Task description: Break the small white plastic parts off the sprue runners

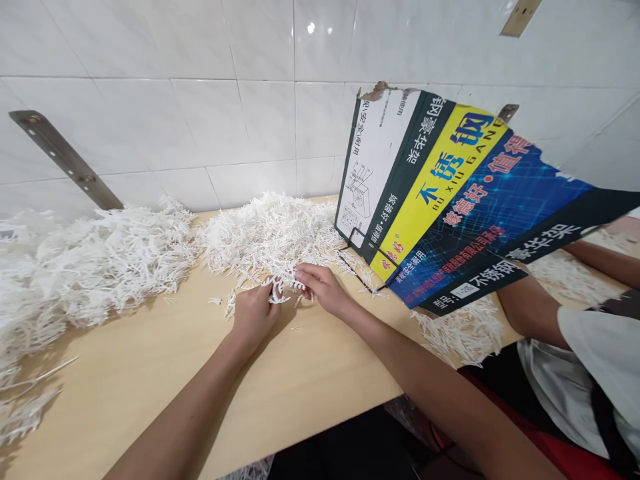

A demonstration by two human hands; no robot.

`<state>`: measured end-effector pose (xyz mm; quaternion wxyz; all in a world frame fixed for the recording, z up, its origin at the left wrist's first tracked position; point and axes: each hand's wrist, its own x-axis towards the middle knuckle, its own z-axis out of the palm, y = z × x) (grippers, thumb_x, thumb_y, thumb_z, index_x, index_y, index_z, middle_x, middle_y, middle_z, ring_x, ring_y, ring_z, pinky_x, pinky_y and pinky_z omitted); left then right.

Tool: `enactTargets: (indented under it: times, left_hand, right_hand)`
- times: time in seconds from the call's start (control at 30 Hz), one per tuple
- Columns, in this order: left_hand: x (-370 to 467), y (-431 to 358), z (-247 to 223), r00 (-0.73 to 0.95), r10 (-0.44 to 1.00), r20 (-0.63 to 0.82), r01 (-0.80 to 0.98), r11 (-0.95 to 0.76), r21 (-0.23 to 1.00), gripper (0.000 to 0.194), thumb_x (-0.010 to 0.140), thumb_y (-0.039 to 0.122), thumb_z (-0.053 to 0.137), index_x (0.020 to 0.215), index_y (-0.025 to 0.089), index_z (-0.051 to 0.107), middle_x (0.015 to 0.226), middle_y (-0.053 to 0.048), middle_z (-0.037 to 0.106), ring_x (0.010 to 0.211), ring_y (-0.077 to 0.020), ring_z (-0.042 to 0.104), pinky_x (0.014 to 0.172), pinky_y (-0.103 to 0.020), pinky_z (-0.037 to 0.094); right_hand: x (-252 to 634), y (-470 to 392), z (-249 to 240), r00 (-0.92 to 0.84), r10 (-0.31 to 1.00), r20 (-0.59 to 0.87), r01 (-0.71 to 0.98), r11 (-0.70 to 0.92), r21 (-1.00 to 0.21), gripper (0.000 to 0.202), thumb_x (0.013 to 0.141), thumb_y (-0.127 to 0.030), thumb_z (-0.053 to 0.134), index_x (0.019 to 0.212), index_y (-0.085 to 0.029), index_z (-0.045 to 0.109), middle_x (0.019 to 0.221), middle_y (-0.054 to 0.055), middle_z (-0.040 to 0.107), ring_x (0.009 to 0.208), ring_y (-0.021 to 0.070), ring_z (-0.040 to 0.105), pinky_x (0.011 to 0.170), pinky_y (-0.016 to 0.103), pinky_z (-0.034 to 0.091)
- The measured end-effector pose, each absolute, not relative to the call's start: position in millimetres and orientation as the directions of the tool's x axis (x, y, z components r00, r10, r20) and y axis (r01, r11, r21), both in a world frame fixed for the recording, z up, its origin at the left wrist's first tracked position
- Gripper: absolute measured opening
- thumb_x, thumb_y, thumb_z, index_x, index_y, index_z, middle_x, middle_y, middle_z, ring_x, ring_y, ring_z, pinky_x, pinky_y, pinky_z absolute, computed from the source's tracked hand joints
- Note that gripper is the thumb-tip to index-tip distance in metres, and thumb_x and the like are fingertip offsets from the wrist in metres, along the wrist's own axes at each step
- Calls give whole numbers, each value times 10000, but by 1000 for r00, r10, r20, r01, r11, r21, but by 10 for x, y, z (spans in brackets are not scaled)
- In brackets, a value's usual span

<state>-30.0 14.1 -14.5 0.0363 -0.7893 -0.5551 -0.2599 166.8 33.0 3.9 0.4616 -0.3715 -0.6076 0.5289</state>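
My left hand (256, 310) is closed round a small white branched plastic piece (278, 291), its thumb and fingers pinched together. Close by on the right, my right hand (320, 287) pinches white branched plastic too, at the near edge of the middle heap. Whether both hands hold the same piece I cannot tell. Just beyond my fingers lies a heap of white branched plastic pieces (270, 230). A few loose bits (296, 328) rest on the wooden table (320, 373) near my hands.
A larger white heap (100, 267) spreads along the left. On the right a printed cardboard sheet (440, 200) stands tilted in a black wire holder (385, 283). Behind it, a co-worker's arm (530, 303) reaches over another white pile (463, 327). Metal bracket (70, 160) on the tiled wall.
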Motion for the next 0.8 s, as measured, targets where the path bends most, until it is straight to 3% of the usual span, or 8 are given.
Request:
enactTargets:
  times: [0.1, 0.2, 0.27, 0.37, 0.47, 0.6, 0.73, 0.8]
  left_hand:
    - [-283, 125, -133, 208, 859, 468, 893, -362, 266, 227, 843, 156, 429, 769, 193, 641, 595, -59, 675, 541, -192, 613, 569, -270, 371]
    - [-282, 124, -135, 182, 845, 503, 897, -352, 266, 233, 864, 186, 433, 761, 193, 642, 564, -51, 656, 516, -182, 584, 551, -265, 345]
    - [-296, 135, -140, 205, 829, 520, 893, -376, 247, 224, 864, 221, 455, 758, 189, 650, 562, -57, 653, 519, -184, 585, 548, -266, 344]
    - [-328, 162, -148, 284, 789, 544, 860, -461, 220, 202, 829, 216, 476, 748, 184, 658, 567, -61, 650, 520, -185, 590, 548, -267, 353]
    - [-342, 186, -166, 343, 744, 573, 811, -542, 220, 174, 760, 174, 482, 692, 189, 641, 521, -41, 615, 472, -169, 556, 537, -266, 344]
    - [-326, 196, -191, 318, 735, 599, 814, -535, 225, 165, 665, 139, 478, 650, 192, 633, 497, -41, 609, 456, -172, 552, 528, -273, 328]
    - [-315, 195, -184, 254, 799, 545, 874, -431, 223, 173, 668, 146, 487, 664, 185, 656, 517, -57, 636, 469, -191, 571, 528, -288, 308]
    - [-304, 189, -181, 257, 826, 502, 891, -403, 207, 174, 674, 159, 498, 675, 184, 670, 524, -61, 644, 477, -200, 580, 529, -293, 300]
  right_hand:
    - [1702, 304, 62, -339, 904, 261, -92, 245, -965, 427, 881, -554, 528, 986, -181, 707, 968, 75, 638, 752, 172, 594, 611, 274, 472]
    - [1707, 266, 78, -371, 837, 401, 130, 475, -871, 380, 842, -428, 652, 1143, -198, 678, 1133, 95, 630, 884, 198, 608, 673, 277, 479]
    - [1690, 251, 63, -362, 800, 479, 311, 588, -747, 341, 839, -351, 705, 1145, -207, 665, 1109, 90, 641, 884, 199, 601, 723, 287, 472]
    - [1673, 266, 16, -379, 757, 532, 453, 653, -607, 185, 908, -385, 698, 948, -206, 670, 965, 70, 645, 820, 188, 586, 766, 293, 446]
    - [1697, 310, -18, -432, 723, 540, 454, 691, -562, 366, 993, -468, 597, 749, -196, 618, 784, 41, 592, 731, 166, 547, 703, 284, 406]
    - [1766, 376, -20, -382, 761, 525, 399, 648, -649, 499, 1024, -478, 525, 622, -185, 570, 618, 8, 508, 626, 143, 482, 638, 289, 360]
    - [1822, 463, -42, -204, 921, 333, 211, 374, -903, 496, 962, -534, 569, 608, -186, 577, 564, -13, 471, 563, 128, 434, 562, 278, 317]
    - [1826, 505, -80, -140, 957, 255, 83, 268, -960, 492, 920, -546, 596, 582, -193, 536, 551, -22, 444, 532, 118, 388, 529, 276, 282]
